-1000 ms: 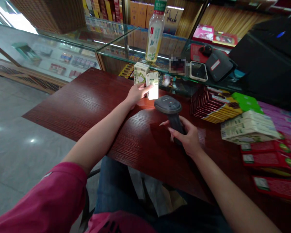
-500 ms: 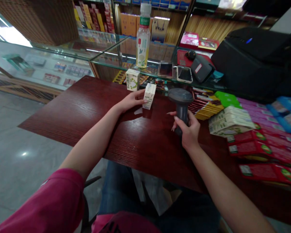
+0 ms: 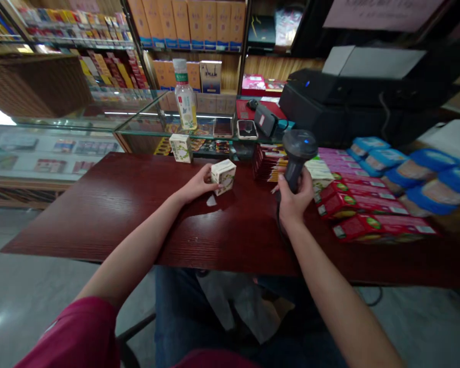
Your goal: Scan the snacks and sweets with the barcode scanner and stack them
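My left hand [image 3: 198, 185] grips a small white and green box [image 3: 224, 176] from its left side, low over the brown counter [image 3: 138, 199]. My right hand [image 3: 296, 197] is wrapped round the handle of a grey handheld barcode scanner [image 3: 299, 148], held upright with a blue light on its head. The scanner is to the right of the gripped box and apart from it. A second white and green box [image 3: 181, 148] stands near the counter's back edge. A small pale scrap [image 3: 211, 201] lies below my left hand.
A drink bottle [image 3: 186, 102] and a phone [image 3: 247, 129] rest on the glass display case behind. To the right are red boxes [image 3: 383, 226], brown-yellow packets [image 3: 268, 163] and blue-lidded tubs [image 3: 425, 153]. A wicker basket [image 3: 34, 84] stands at the back left.
The view has tilted up and turned right. The box in my left hand has turned, showing a broader face. The scanner's head now tilts to the right and shows a blue light.
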`<state>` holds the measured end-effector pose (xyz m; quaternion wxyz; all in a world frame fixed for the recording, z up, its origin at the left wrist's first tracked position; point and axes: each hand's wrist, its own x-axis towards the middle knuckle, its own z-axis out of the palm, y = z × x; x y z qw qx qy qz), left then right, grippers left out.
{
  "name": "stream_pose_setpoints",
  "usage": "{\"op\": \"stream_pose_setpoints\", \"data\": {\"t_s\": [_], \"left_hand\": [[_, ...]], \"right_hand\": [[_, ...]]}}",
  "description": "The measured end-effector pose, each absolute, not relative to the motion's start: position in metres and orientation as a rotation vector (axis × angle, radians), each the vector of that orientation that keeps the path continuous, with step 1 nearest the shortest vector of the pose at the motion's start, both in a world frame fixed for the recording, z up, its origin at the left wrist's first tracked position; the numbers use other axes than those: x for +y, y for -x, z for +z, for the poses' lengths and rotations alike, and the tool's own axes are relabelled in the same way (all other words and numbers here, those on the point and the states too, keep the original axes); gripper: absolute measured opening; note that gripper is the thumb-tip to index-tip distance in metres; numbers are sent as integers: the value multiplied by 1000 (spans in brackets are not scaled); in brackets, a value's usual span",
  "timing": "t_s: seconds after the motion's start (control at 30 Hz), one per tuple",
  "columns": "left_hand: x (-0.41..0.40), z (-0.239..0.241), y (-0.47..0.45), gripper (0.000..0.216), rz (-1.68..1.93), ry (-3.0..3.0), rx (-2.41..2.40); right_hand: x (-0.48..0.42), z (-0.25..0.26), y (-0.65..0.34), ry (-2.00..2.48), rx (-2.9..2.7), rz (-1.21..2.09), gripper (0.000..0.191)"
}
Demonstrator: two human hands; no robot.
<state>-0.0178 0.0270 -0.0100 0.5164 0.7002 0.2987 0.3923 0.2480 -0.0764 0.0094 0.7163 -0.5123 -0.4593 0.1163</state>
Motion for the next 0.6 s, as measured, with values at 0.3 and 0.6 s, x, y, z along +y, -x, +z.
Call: {"op": "stream_pose_setpoints", "data": {"t_s": [0.3,0.6], "left_hand": [[4,-7,-28,59,1014,-1747,703],[-51,-17,-152,43,1067,-1859,664]], "right_hand": [[-132,-2,-293,1199,-812,15,52],[-150,-4,-297,1196,-765,-43,53]]}}
